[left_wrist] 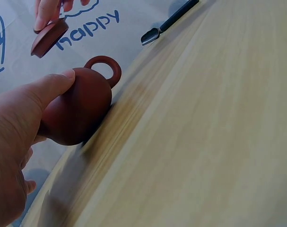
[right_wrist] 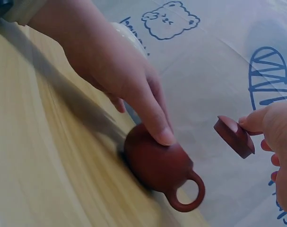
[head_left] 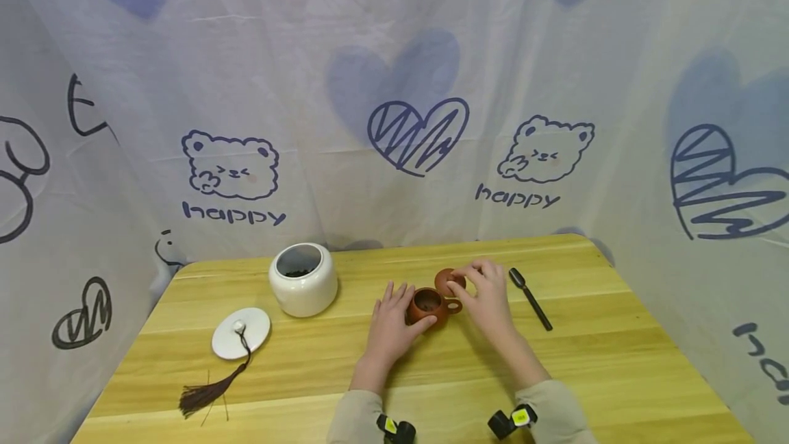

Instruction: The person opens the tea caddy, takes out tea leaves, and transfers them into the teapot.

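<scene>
A small reddish-brown clay teapot (head_left: 439,315) with a ring handle stands on the wooden table, its top uncovered. My left hand (head_left: 391,326) holds the pot's body from the left, thumb (left_wrist: 58,86) on the near side and fingers round the far side. With thumb and fingers, my right hand (head_left: 491,301) pinches the matching lid (right_wrist: 233,137). The lid is up in the air, tilted, apart from the pot, just beyond the handle (right_wrist: 200,189). Part of the pot's spout side is hidden by the left hand.
At the left back stands a white jar (head_left: 305,292) with dark bits inside. Its white lid (head_left: 224,336) lies in front with a dark tassel (head_left: 212,392). To the right is a dark scoop (head_left: 535,303). A printed curtain (head_left: 394,211) hangs behind the table.
</scene>
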{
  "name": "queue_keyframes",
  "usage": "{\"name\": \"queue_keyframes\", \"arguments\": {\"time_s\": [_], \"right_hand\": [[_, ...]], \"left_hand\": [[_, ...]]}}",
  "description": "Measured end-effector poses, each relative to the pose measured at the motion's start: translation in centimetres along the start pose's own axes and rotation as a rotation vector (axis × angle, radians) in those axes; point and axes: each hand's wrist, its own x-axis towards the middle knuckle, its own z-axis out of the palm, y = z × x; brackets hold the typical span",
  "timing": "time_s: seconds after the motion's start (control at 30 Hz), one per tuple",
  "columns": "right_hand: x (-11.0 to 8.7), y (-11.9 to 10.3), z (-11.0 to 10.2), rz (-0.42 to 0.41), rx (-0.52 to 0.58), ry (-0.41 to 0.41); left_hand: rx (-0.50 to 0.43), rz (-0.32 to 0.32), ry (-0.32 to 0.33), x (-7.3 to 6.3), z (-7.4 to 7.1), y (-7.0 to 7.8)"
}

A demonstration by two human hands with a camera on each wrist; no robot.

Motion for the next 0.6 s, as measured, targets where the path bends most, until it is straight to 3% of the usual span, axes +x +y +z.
{"name": "queue_keyframes", "arguments": {"time_s": [0.33, 0.6], "right_hand": [[-0.8, -0.3, 1.5, 0.009, 0.081, -0.045], [-1.7, 0.1, 3.0, 0.065, 0.107, -0.104]], "left_hand": [[0.002, 0.006, 0.007, 0.1, 0.2, -0.1], [0.007, 0.012, 0.012, 0.0, 0.1, -0.1]]}}
